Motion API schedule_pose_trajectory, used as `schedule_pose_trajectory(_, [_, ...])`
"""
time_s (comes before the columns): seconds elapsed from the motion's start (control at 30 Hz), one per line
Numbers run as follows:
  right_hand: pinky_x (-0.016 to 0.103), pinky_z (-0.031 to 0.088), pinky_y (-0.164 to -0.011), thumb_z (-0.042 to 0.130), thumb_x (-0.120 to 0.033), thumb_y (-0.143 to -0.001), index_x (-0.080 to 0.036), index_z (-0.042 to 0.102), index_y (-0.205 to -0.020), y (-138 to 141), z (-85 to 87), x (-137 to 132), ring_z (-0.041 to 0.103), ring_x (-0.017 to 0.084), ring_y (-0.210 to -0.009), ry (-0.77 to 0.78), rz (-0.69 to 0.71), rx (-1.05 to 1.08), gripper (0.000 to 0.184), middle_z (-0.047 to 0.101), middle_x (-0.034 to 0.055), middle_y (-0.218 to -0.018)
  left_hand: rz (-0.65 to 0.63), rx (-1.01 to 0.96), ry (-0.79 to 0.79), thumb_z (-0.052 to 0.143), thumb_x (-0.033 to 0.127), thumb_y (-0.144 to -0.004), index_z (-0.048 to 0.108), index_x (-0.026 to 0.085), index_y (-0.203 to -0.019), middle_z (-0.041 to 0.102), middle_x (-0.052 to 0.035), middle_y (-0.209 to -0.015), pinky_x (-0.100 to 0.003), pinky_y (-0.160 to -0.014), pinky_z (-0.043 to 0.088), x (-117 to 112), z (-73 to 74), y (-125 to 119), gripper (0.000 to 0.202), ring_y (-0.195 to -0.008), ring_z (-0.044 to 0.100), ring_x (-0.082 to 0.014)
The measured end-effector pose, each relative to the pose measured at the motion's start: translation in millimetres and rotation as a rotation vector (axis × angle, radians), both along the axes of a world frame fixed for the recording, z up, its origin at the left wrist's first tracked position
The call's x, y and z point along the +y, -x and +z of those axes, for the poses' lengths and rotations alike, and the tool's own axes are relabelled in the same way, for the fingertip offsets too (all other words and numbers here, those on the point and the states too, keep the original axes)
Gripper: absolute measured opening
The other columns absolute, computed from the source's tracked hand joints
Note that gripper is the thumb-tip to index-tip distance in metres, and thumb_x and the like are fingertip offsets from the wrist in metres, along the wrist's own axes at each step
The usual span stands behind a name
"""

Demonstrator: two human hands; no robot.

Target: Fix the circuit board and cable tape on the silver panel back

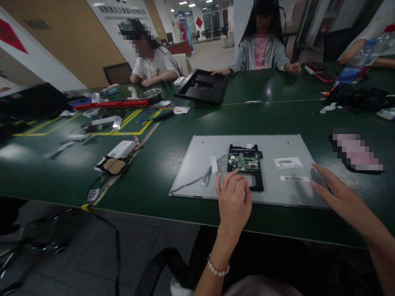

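Observation:
A flat grey panel [191, 164], likely the back of a display, lies on the green table. On its middle sits a black bracket [258, 179] with a green circuit board [247, 163]. My left hand [234, 199] is over the bracket's lower left corner, fingers curled in; their tips and anything between them are hidden. At the panel's right edge is my right hand [336, 191], thumb on the near side and fingers around the edge. Grey cables [197, 179] with a white tag [214, 164] run left from the board.
A pixelated phone-like object [358, 152] lies right of the panel. Left are a wrapped battery-like pack [117, 156] with a cable, and assorted parts. Across the table, a person's hand touches a black tray-like cover [200, 86]. A bottle [358, 61] stands back right.

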State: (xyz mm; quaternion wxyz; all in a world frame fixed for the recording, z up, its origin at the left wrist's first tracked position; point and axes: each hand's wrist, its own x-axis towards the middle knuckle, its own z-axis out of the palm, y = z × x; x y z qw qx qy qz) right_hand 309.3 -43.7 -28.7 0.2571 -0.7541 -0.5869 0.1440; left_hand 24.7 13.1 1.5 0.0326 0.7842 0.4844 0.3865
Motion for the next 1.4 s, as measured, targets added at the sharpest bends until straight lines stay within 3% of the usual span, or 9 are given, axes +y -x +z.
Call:
schedule_pose_trajectory(0.13, [0.058,0.039,-0.108,0.046,-0.057,-0.090,-0.024,0.040,-0.147,21,-5.9,2,0.041,0.038,-0.137,-0.016,0.182,-0.130,0.067,0.044,0.0125,-0.151,-0.017,0.003,0.033,0.053,0.010,-0.091,0.062,0.023,-0.090,0.071,-0.0034,-0.100,-0.054,-0.114,0.026,-1,0.4,1,0.016,-0.117,0.059,-0.0244])
schedule_pose_trajectory(0.27, [0.072,0.030,-0.105,0.048,-0.061,-0.087,-0.031,0.047,-0.143,38,-11.2,1,0.026,0.048,-0.141,-0.004,0.298,-0.413,0.064,0.034,0.0113,-0.157,-0.039,-0.003,0.068,0.053,0.010,-0.091,0.062,0.023,-0.091,0.071,-0.0028,-0.100,-0.054,-0.115,0.025,-1,0.2,3,0.015,-0.118,0.059,-0.0234])
schedule_pose_trajectory(0.57, [0.075,0.028,-0.102,0.049,-0.068,-0.084,-0.035,0.044,-0.146,45,-7.7,13,0.033,0.051,-0.136,-0.013,0.363,-0.559,0.071,0.037,0.0131,-0.154,-0.057,-0.031,0.100,0.053,0.011,-0.091,0.063,0.024,-0.092,0.071,-0.0039,-0.100,-0.055,-0.114,0.027,2,-2.6,4,0.016,-0.116,0.060,-0.0242])
schedule_pose_trajectory(0.93, [0.077,0.029,-0.098,0.054,-0.062,-0.084,-0.031,0.045,-0.145,89,6.9,33,0.037,0.053,-0.132,-0.070,0.419,-0.582,0.069,0.041,0.0174,-0.150,-0.084,-0.036,0.083,0.054,0.010,-0.090,0.062,0.022,-0.092,0.071,-0.0035,-0.099,-0.054,-0.113,0.030,1,-1.4,6,0.015,-0.116,0.060,-0.0237])
schedule_pose_trajectory(1.13, [0.075,0.026,-0.102,0.053,-0.064,-0.084,-0.036,0.040,-0.147,72,7.3,42,0.038,0.047,-0.135,-0.021,0.538,-0.508,0.071,0.039,0.0114,-0.153,-0.089,-0.049,0.081,0.053,0.010,-0.090,0.062,0.022,-0.092,0.071,-0.0035,-0.098,-0.054,-0.112,0.030,0,-1.9,6,0.015,-0.116,0.060,-0.0238])
schedule_pose_trajectory(1.3, [0.071,0.025,-0.106,0.055,-0.070,-0.079,-0.023,0.030,-0.153,49,-6.1,48,0.021,0.045,-0.144,0.036,0.449,-0.458,0.092,0.025,0.0244,-0.158,-0.092,-0.054,0.099,0.054,0.010,-0.090,0.061,0.022,-0.091,0.071,-0.0029,-0.099,-0.053,-0.113,0.029,0,-2.3,7,0.014,-0.117,0.060,-0.0233])
schedule_pose_trajectory(1.4, [0.069,0.019,-0.109,0.056,-0.072,-0.077,-0.022,0.028,-0.154,49,-10.7,50,0.013,0.044,-0.147,0.044,0.448,-0.449,0.096,0.022,0.0242,-0.159,-0.093,-0.056,0.093,0.054,0.010,-0.090,0.061,0.022,-0.091,0.071,-0.0027,-0.099,-0.053,-0.113,0.030,-1,-2.2,7,0.014,-0.116,0.060,-0.0230])
